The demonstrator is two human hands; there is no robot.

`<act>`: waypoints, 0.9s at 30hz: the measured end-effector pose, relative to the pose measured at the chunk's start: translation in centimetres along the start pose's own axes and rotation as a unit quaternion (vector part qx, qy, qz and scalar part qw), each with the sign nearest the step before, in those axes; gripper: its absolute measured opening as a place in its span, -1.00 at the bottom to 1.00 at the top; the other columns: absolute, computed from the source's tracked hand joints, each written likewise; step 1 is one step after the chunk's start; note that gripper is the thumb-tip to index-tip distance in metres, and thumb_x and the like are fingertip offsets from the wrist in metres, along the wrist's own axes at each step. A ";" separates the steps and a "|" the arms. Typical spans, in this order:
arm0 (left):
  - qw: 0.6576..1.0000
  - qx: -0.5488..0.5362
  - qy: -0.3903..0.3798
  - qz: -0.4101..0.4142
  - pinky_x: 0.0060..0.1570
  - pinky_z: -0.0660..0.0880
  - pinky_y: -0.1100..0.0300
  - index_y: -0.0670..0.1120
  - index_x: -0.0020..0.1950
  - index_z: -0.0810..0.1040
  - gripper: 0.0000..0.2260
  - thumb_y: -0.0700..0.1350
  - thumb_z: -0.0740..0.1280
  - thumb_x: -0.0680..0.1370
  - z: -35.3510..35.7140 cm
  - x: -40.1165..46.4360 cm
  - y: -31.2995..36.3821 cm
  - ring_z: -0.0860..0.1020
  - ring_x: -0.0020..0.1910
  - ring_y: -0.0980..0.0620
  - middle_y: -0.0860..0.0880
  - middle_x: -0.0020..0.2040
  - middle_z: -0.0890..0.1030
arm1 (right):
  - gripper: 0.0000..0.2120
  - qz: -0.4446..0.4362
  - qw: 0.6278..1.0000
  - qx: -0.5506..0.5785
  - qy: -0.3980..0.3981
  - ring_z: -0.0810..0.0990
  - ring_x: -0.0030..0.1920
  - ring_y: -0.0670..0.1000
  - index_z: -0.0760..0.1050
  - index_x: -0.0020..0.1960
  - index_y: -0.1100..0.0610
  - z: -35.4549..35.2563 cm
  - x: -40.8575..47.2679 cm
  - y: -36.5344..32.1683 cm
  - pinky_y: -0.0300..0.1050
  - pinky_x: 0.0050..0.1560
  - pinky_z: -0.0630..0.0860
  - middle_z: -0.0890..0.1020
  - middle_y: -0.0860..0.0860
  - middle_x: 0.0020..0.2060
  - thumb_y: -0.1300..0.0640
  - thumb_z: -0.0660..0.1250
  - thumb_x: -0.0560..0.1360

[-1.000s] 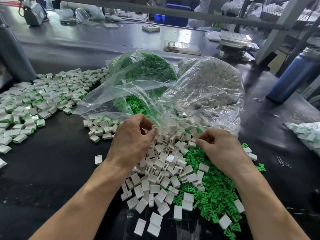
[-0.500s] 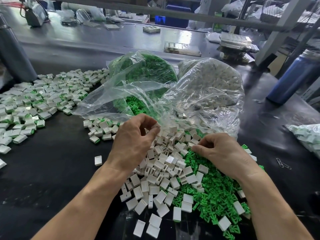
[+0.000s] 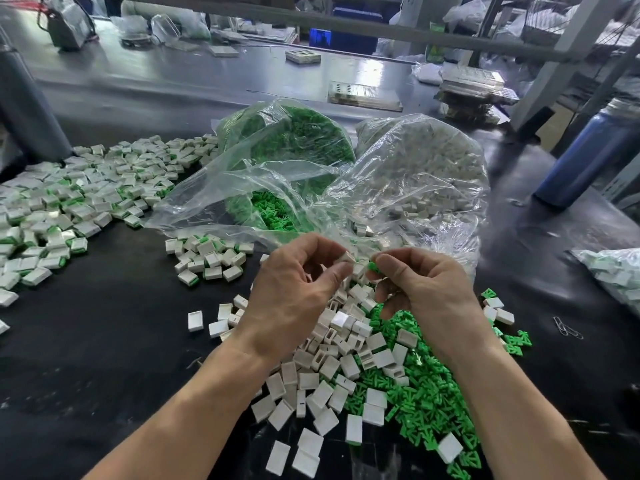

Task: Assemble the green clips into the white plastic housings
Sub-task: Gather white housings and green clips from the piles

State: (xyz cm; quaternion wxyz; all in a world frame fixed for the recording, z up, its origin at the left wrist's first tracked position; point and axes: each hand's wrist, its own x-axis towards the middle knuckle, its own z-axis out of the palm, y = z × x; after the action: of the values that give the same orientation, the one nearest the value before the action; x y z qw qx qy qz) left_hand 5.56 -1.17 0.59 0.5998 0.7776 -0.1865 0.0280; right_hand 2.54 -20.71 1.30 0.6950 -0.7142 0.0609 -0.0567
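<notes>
My left hand (image 3: pixel 294 292) pinches a white plastic housing (image 3: pixel 346 257) between thumb and fingers, raised above the pile. My right hand (image 3: pixel 422 289) pinches a green clip (image 3: pixel 373 267) right beside that housing, the two almost touching. Below my hands lies a heap of loose white housings (image 3: pixel 332 368) and, to its right, a heap of loose green clips (image 3: pixel 433 393). Behind stand a clear bag of green clips (image 3: pixel 294 140) and a clear bag of white housings (image 3: pixel 426 174), both open toward me.
A broad spread of housings with green clips in them (image 3: pixel 69 202) covers the black table (image 3: pixel 86 358) at left, with a smaller cluster (image 3: pixel 207 254) near the bags. A blue bottle (image 3: pixel 588 157) stands at right, a bag of parts (image 3: pixel 613 271) at the right edge, paper clips (image 3: pixel 568 329) nearby.
Both hands have lifted from the pile and come together. The left now holds a white housing and the right a green clip, brought close to each other.
</notes>
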 end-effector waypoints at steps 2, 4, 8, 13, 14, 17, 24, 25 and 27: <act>1.000 0.002 -0.007 -0.001 -0.23 0.55 0.32 0.08 0.01 0.63 -0.93 -0.04 0.48 0.57 0.0 0.0 -0.1 0.56 -0.26 0.24 0.17 -0.13 0.66 | -0.82 -0.009 1.000 -0.002 -0.010 0.64 -0.32 0.07 0.71 -0.06 0.10 0.1 -0.1 0.0 -0.14 -0.38 0.60 0.74 0.14 -0.16 -0.01 0.46 0.51; 1.000 -0.002 -0.013 -0.001 -0.21 0.55 0.31 0.06 0.02 0.63 -0.93 -0.04 0.48 0.57 0.1 0.0 -0.1 0.56 -0.26 0.25 0.18 -0.13 0.66 | -0.77 -0.011 1.000 -0.004 -0.015 0.60 -0.35 0.08 0.71 -0.09 0.09 0.2 -0.2 0.1 -0.14 -0.38 0.58 0.72 0.16 -0.21 -0.08 0.45 0.51; 1.000 -0.024 -0.003 -0.002 -0.20 0.56 0.32 0.05 0.01 0.63 -0.93 -0.05 0.49 0.57 0.5 0.0 0.1 0.59 -0.24 0.24 0.14 -0.13 0.68 | -0.74 -0.017 1.000 0.009 -0.025 0.54 -0.40 0.09 0.69 -0.11 0.12 0.5 -0.4 0.1 -0.14 -0.43 0.53 0.68 0.17 -0.29 -0.08 0.45 0.53; 0.997 -0.075 0.000 -0.014 -0.13 0.62 0.23 0.04 -0.02 0.61 -0.87 -0.12 0.53 0.54 0.9 0.0 0.2 0.67 -0.16 0.06 0.06 -0.13 0.70 | -0.78 -0.030 0.998 0.040 -0.044 0.58 -0.39 0.11 0.71 -0.10 0.13 1.5 -0.6 0.3 -0.11 -0.42 0.56 0.68 0.24 -0.24 -0.04 0.47 0.52; 0.996 -0.085 -0.001 -0.018 -0.13 0.62 0.23 0.04 -0.02 0.61 -0.87 -0.14 0.53 0.54 0.9 0.1 0.3 0.68 -0.15 0.04 0.04 -0.14 0.70 | -0.79 -0.028 0.997 0.052 -0.046 0.60 -0.38 0.09 0.71 -0.10 0.13 1.6 -0.6 0.3 -0.12 -0.41 0.57 0.69 0.22 -0.23 -0.02 0.47 0.52; 0.993 -0.111 0.011 -0.025 -0.14 0.60 0.27 0.01 -0.02 0.61 -0.86 -0.16 0.53 0.53 0.8 0.2 0.3 0.69 -0.16 0.06 0.04 -0.15 0.71 | -0.81 -0.013 0.992 0.102 -0.077 0.65 -0.30 0.06 0.73 -0.04 0.14 1.7 -0.7 0.1 -0.11 -0.33 0.63 0.72 0.19 -0.14 0.02 0.53 0.47; 0.993 -0.117 0.020 -0.017 -0.11 0.63 0.24 0.03 -0.03 0.65 -0.88 -0.14 0.53 0.52 0.6 -0.1 0.4 0.69 -0.15 0.06 0.06 -0.12 0.72 | -0.92 -0.062 0.997 0.046 -0.015 0.67 -0.25 0.06 0.71 0.01 0.12 1.4 -0.8 0.1 -0.12 -0.29 0.64 0.73 0.16 -0.16 0.19 0.43 0.57; 0.993 -0.117 0.019 -0.018 -0.08 0.65 0.21 0.03 -0.02 0.65 -0.89 -0.13 0.53 0.52 0.6 -0.1 0.4 0.69 -0.12 0.04 0.05 -0.11 0.72 | -0.92 -0.066 0.997 0.048 -0.003 0.67 -0.24 0.04 0.70 0.02 0.12 1.3 -0.8 0.0 -0.13 -0.30 0.63 0.73 0.15 -0.16 0.20 0.43 0.57; 0.994 -0.111 0.012 -0.016 -0.06 0.65 0.21 0.02 -0.01 0.66 -0.90 -0.12 0.52 0.52 0.7 -0.1 0.3 0.69 -0.12 0.05 0.06 -0.10 0.72 | -0.90 -0.071 0.996 0.058 0.008 0.65 -0.25 0.01 0.69 0.03 0.15 1.4 -0.9 -0.2 -0.15 -0.31 0.62 0.72 0.16 -0.16 0.18 0.43 0.55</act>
State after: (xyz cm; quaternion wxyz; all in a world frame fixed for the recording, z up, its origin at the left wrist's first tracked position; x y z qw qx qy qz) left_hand 5.23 -1.85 0.62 0.6847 0.7089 -0.1689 0.0070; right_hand 1.85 -19.18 1.48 0.7286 -0.6750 0.0121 -0.1154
